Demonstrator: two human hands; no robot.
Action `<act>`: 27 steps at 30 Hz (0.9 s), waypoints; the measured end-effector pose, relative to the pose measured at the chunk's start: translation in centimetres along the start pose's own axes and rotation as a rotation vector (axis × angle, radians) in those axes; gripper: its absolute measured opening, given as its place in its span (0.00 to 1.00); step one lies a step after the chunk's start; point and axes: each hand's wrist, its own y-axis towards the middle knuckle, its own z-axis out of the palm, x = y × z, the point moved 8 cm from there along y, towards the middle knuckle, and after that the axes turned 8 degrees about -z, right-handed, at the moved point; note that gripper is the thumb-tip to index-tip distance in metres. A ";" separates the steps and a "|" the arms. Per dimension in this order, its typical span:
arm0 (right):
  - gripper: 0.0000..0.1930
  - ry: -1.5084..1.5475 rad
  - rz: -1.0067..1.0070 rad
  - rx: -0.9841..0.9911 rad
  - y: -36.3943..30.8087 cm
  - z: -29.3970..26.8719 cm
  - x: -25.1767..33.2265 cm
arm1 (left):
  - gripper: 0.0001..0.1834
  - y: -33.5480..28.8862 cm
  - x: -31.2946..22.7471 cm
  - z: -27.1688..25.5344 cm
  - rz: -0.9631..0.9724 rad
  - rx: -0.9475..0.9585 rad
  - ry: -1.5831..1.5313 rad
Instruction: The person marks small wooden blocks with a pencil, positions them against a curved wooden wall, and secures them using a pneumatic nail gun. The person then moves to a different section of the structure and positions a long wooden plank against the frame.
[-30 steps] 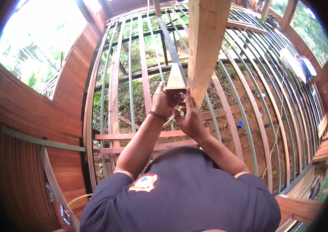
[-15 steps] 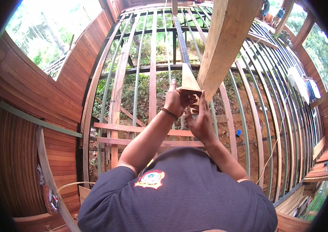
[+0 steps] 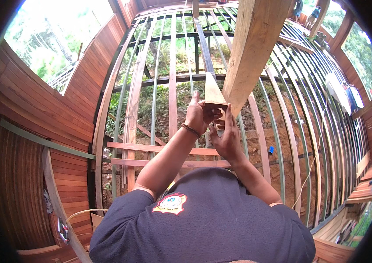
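Note:
A pale wooden block (image 3: 213,93) with a dark end face points toward me at chest height, narrowing away from me. My left hand (image 3: 196,117) grips its near end, thumb up along the left side and fingers curled under the end face. Against the block's right side and underside, my right hand (image 3: 228,139) has its fingers pointing up, the fingertips close to the left hand's. What lies between the two sets of fingers is partly hidden. A thick wooden post (image 3: 253,50) rises just right of the block, very near my right fingertips.
Open floor framing of long joists (image 3: 173,74) spans the space, with soil and plants below. Two reddish boards (image 3: 164,149) cross it in front of me. Plank walls (image 3: 74,116) stand at left. A blue object (image 3: 271,150) lies below; people (image 3: 313,17) are far right.
Both hands stay on the block with almost the same grip. The view has shifted very slightly; nothing else visibly differs.

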 end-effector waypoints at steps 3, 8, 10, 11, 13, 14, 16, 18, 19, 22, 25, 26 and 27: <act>0.47 -0.024 -0.033 0.000 -0.1 0.1 -0.1 | 0.47 -0.2 0.1 0.0 -0.009 0.032 0.022; 0.46 -0.002 -0.006 0.017 -0.6 0.1 -0.1 | 0.44 0.1 0.4 -0.8 -0.007 0.022 -0.002; 0.45 0.033 0.008 0.018 -0.7 0.0 0.1 | 0.42 0.2 0.6 -1.1 -0.006 0.014 0.004; 0.45 0.037 0.006 0.015 -0.8 -0.1 0.3 | 0.42 0.1 0.7 -1.1 -0.007 0.022 0.012; 0.44 0.039 0.001 0.015 -0.8 -0.2 0.5 | 0.41 0.0 0.8 -1.2 -0.012 0.024 0.019; 0.44 0.037 -0.002 0.018 -0.8 -0.2 0.6 | 0.41 -0.1 0.9 -1.3 -0.017 0.018 0.017; 0.44 0.022 -0.013 0.022 -0.9 -0.3 0.7 | 0.40 -0.1 1.1 -1.4 -0.025 0.006 0.008; 0.44 0.008 -0.027 0.017 -1.1 -0.4 0.6 | 0.37 0.0 1.3 -1.5 -0.030 -0.006 -0.006; 0.41 0.006 -0.035 0.014 -1.2 -0.4 0.5 | 0.33 0.1 1.4 -1.7 -0.018 -0.021 -0.024; 0.32 0.170 0.066 -0.030 -2.2 -0.6 -1.8 | 0.24 0.4 2.4 -2.8 -0.034 -0.044 -0.049; 0.20 0.573 0.302 -0.131 -3.5 0.0 -6.8 | 0.18 0.1 4.7 -4.7 -0.147 -0.058 -0.002; 0.19 0.523 0.473 -0.138 -4.0 0.3 -9.6 | 0.19 -0.2 5.9 -5.4 -0.197 -0.057 0.121; 0.17 0.784 0.594 -0.176 -4.8 1.4 -11.6 | 0.17 -0.4 6.8 -6.2 -0.153 -0.120 0.168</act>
